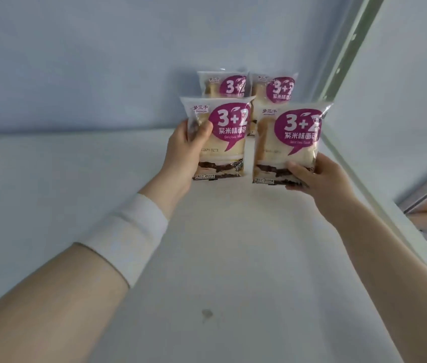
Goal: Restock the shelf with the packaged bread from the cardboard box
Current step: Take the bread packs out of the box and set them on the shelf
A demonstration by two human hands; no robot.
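The left hand (183, 150) grips the left packet (219, 138) by its upper-left edge, fingers (203, 129) closed around the wrapper with the thumb across the front. The packet stands upright, long axis vertical, label facing the camera, its lower edge at or just above the shelf (207, 258); contact cannot be confirmed.

Behind it, two stocked packets (229, 86) stand side by side against the back wall (89, 61), forming the rear row.

The right hand (320, 179) grips the right packet (289, 145) at its lower-right corner, fingers closed on the wrapper. This packet is also upright, tilted slightly right, and sits close to the side wall (403, 113).

Both held packets lie directly in front of the rear row, each aligned with one stocked packet. The coming move appears to be a short set-down forming a second row. The cardboard box is not visible.
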